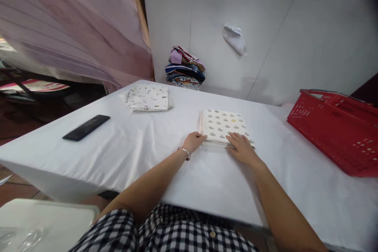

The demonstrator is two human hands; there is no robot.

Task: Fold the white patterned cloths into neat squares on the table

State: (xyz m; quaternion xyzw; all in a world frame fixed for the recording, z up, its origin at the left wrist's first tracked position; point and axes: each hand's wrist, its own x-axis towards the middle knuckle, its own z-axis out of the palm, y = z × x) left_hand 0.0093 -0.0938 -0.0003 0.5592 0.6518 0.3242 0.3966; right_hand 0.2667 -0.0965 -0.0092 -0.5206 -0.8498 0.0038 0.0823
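A folded white cloth point(220, 124) printed with grey cloud-like shapes and one yellow one lies on the table before me. At its near left corner, my left hand point(194, 141) pinches the edge between thumb and fingers; a silver bracelet circles that wrist. My right hand point(242, 149) lies flat with fingers stretched over the cloth's near right part. Pinkish fabric shows along the left fold. Farther left rests a second folded white cloth point(149, 97) with small dark prints, touched by neither hand.
White fabric covers the table point(141, 153). A black phone-like slab point(86, 127) lies at the left. On the right stands a red perforated basket point(333, 130). Folded clothes are stacked point(185, 69) behind the far edge, by the wall. A white stool-like seat point(47, 220) is at lower left.
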